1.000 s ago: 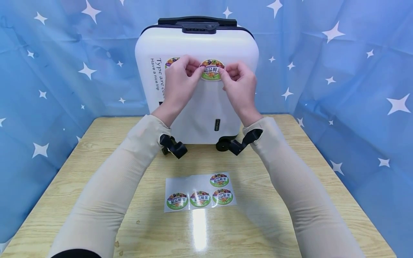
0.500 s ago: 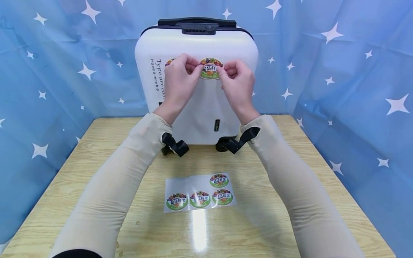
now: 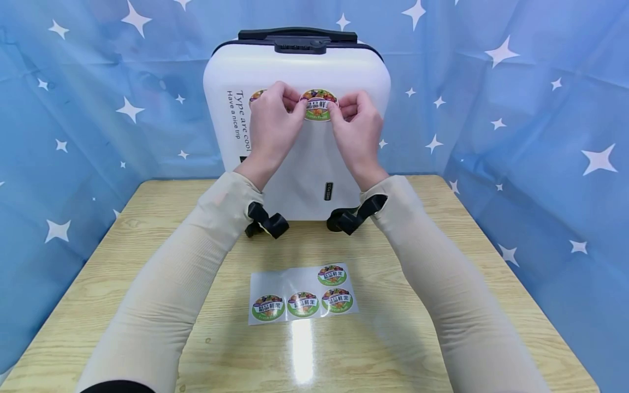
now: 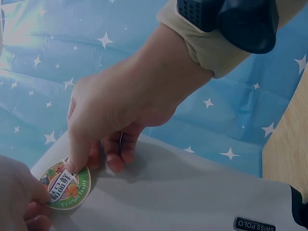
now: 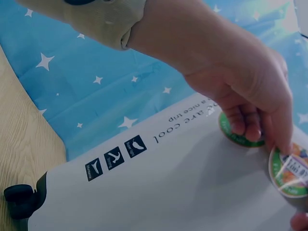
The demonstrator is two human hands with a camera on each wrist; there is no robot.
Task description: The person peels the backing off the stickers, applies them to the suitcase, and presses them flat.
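A white suitcase (image 3: 300,164) stands upright on the table. My left hand (image 3: 271,124) and right hand (image 3: 357,130) pinch a round fruit sticker (image 3: 317,114) by its left and right edges, at the upper middle of the suitcase front. In the left wrist view my right thumb lies on the sticker (image 4: 72,192), close against the white shell. The right wrist view shows my left hand (image 5: 250,86) at the sticker's other edge. A second fruit sticker (image 3: 256,96) is on the suitcase to the left, partly hidden behind my left hand.
On the wooden table (image 3: 221,338), in front of the suitcase, lies a sticker sheet (image 3: 265,282) bearing several more fruit stickers. Blue curtains with white stars (image 3: 540,136) surround the table. The suitcase has a black handle (image 3: 297,34) and wheels (image 3: 339,219).
My right hand has shifted slightly left, and the sticker lies a little further left in the head view. The whole view drifts slightly; both hands keep hold of the edges.
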